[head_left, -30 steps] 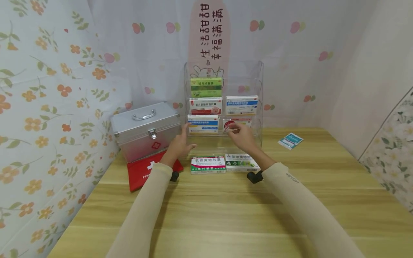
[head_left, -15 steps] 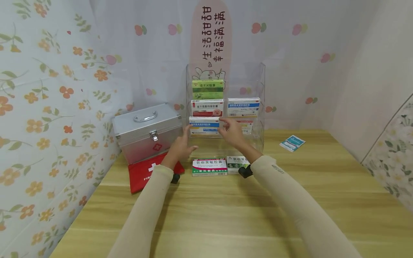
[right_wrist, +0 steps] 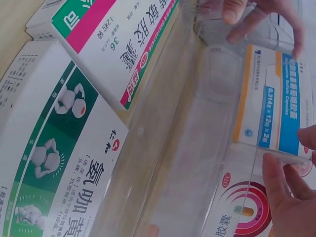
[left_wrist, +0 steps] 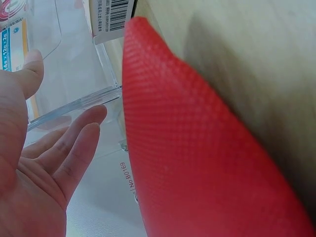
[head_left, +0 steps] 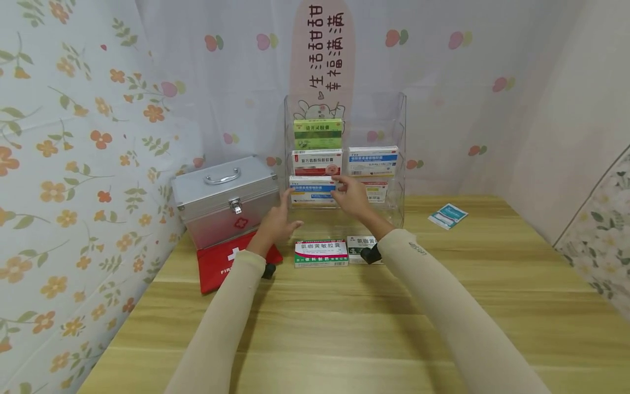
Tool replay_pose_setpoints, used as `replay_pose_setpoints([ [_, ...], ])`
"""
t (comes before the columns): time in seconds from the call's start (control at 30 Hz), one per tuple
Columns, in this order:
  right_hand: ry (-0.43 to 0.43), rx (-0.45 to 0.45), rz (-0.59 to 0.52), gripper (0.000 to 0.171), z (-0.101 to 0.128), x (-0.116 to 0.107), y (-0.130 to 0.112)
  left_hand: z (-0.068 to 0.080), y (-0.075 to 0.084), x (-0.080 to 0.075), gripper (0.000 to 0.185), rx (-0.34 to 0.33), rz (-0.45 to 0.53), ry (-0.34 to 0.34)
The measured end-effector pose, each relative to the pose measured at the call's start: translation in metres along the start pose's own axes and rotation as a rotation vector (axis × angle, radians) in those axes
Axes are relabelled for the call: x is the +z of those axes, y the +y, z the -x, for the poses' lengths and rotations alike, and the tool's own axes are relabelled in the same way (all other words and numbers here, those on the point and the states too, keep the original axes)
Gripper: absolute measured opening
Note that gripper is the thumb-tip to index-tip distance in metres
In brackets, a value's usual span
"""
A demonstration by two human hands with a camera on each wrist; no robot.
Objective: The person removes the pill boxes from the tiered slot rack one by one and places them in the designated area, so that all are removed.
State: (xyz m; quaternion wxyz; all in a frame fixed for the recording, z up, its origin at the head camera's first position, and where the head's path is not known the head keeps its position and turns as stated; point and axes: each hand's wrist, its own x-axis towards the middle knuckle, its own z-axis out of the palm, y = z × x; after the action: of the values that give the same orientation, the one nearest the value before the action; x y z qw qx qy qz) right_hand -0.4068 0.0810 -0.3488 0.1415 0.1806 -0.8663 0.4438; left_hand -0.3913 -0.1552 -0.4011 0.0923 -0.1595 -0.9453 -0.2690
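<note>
A white-and-blue medicine box (head_left: 313, 189) stands in the lower left compartment of a clear acrylic rack (head_left: 401, 158). My right hand (head_left: 353, 198) holds its right end, with the index finger at the upper corner and the thumb lower down. My left hand (head_left: 276, 223) is at the box's left end, a fingertip touching its edge and the other fingers loosely spread. In the right wrist view, the same box lies between both hands' fingertips. Partly behind my right hand stands a box with a red ring pattern (right_wrist: 244, 205), in the compartment beside it.
Higher in the rack are a green box (head_left: 317, 134), a white-and-red box (head_left: 316, 162) and another blue-and-white box (head_left: 373, 161). Two boxes (head_left: 321, 253) sit at the rack's foot. A silver case (head_left: 226, 191), red first-aid pouch (head_left: 209, 268) and teal packet (head_left: 448, 216) lie around.
My right hand has moved left from the red-ring box to the right end of the white-and-blue medicine box. My left hand has stayed at that box's left end.
</note>
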Motion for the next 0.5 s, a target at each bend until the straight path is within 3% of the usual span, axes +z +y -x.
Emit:
replay_pose_setpoints([
  [0.5,0.080,-0.004,-0.026,0.028,-0.0037,0.0079,0.0049,0.0019,0.0046,-0.0005,0.098,-0.033,-0.010,-0.008],
])
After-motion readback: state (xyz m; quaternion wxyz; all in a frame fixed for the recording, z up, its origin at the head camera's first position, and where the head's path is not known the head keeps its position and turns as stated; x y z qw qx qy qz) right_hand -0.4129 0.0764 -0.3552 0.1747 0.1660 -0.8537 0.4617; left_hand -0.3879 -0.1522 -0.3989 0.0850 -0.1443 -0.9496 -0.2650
